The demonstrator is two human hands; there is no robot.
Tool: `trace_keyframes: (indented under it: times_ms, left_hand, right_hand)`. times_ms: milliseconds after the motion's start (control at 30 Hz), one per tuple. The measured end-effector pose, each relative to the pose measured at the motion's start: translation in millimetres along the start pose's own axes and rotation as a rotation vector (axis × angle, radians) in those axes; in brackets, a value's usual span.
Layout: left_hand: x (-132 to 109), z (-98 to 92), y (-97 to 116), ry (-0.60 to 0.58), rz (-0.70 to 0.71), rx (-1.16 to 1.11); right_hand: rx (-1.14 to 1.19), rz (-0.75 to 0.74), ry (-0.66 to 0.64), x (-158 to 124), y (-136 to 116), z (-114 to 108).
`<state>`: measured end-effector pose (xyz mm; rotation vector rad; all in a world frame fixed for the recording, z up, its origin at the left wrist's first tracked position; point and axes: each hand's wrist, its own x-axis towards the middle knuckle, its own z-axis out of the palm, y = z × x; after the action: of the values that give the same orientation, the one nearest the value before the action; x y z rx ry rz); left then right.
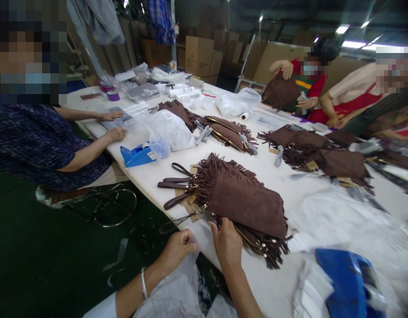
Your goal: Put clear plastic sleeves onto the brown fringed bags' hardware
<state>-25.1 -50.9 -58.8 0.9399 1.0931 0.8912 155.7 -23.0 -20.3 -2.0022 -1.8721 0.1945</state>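
Note:
A stack of brown suede fringed pouches (243, 198) with wrist straps lies on the white table (266, 165) in front of me. My right hand (228, 242) grips the near edge of the stack, fingers curled around a pouch by its gold zipper. My left hand (178, 248) is closed in a loose fist just left of it, pinching a thin clear plastic bag (177, 291) that hangs down toward my lap. A bracelet sits on my left wrist.
A person in dark blue sits at the left, hands on a plastic packet (119, 119). Two people at the far right handle more brown pouches (323, 154). White bags (172, 128), a blue tape holder (136, 155), a blue object (346, 282) and cardboard boxes (199, 55) surround the work area.

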Motion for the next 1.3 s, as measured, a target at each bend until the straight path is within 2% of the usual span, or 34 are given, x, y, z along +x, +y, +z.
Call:
trace_keyframes:
  times_ms: [100, 233, 300, 367, 500, 633, 933, 1100, 1300]
  left_hand:
    - [-1.4, -4.6, 2.5, 0.047, 0.009, 0.135]
    - [-6.5, -10.3, 18.8, 0.107, 0.064, 0.404]
    - [-9.7, -13.3, 26.6, 0.119, 0.099, 0.518]
    - [-12.9, -16.3, 32.0, 0.115, 0.126, 0.586]
    - [-16.9, -20.1, 34.1, 0.107, 0.159, 0.670]
    - [-16.6, -21.1, 29.5, 0.089, 0.216, 0.722]
    - [-16.4, -20.5, 25.7, 0.020, 0.253, 0.776]
    - [-14.9, -14.5, 24.4, 0.047, 0.200, 0.647]
    - [-6.4, -2.4, 25.3, 0.065, 0.090, 0.435]
  right_hand:
    - [-0.179, 0.004, 0.011, 0.7, -13.1, 9.0]
    - [-0.080, 0.042, -0.020, 2.1, -12.5, 6.5]
    - [0.119, 0.064, -0.099, 5.6, -6.7, 3.2]
    - [0.414, 0.126, -0.237, 9.4, -1.6, 1.2]
    - [1.023, 0.379, -0.493, 11.4, -2.5, -1.6]
    - [1.290, 0.520, -0.508, 6.8, -15.2, -7.2]
    - [1.343, 0.579, -0.375, 2.3, -26.2, 0.4]
    - [1.301, 0.519, -0.364, 2.5, -24.0, 3.1]
    - [1.277, 0.554, -0.378, 1.6, -20.0, 6.3]
